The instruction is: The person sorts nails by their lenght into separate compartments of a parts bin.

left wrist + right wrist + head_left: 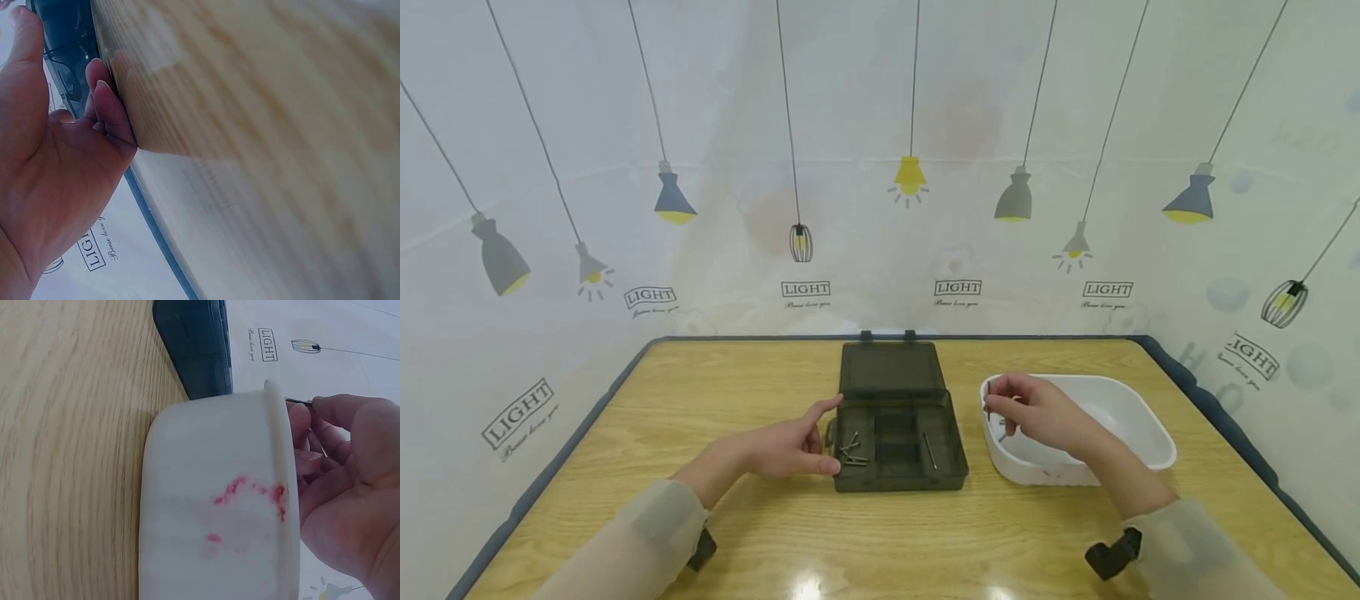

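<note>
A dark translucent compartment box [898,482] lies on the table with its lid [891,367] raised at the back. Several short metal screws [854,454] lie in its left compartment, and one longer screw [930,451] lies in the right one. My left hand [778,446] touches the box's left side, thumb at the front corner and index finger farther back. Over the left end of a white plastic basin [1075,475], my right hand [1037,410] pinches a thin dark screw [988,402] upright between thumb and fingertips. Its exact kind is hard to tell.
The wood-grain table [760,533] ends at a dark blue edge [760,337] against a lamp-printed cloth backdrop [850,125]. More thin metal pieces [1002,428] show in the basin below my right hand. Red stains [237,487] mark the basin's outer wall.
</note>
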The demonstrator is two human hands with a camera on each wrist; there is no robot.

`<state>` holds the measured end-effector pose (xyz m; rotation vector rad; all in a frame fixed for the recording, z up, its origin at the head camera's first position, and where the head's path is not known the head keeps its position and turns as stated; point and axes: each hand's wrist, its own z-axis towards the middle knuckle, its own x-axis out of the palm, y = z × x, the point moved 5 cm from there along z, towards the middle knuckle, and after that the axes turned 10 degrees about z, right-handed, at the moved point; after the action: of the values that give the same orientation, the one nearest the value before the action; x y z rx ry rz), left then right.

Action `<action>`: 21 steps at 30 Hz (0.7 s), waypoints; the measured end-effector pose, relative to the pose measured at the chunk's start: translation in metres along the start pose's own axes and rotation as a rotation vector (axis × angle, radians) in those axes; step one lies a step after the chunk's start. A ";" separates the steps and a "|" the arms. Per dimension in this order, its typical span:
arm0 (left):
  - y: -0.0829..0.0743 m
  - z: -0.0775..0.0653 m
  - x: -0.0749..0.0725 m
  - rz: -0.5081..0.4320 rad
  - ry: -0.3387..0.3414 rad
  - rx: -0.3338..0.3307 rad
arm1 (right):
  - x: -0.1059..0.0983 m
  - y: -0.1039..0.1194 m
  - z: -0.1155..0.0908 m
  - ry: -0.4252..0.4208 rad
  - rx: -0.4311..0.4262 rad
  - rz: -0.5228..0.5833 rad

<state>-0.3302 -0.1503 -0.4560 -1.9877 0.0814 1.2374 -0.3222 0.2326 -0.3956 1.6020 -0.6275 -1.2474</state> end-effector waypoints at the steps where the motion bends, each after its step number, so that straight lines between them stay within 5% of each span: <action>1: 0.000 0.000 0.000 -0.001 0.001 -0.001 | 0.002 0.001 0.001 -0.002 0.002 0.002; 21: 0.001 0.000 -0.001 -0.004 0.006 0.006 | 0.038 0.004 0.023 0.041 0.086 0.024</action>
<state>-0.3311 -0.1516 -0.4557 -1.9860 0.0839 1.2275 -0.3297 0.1903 -0.4080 1.6823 -0.6805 -1.1805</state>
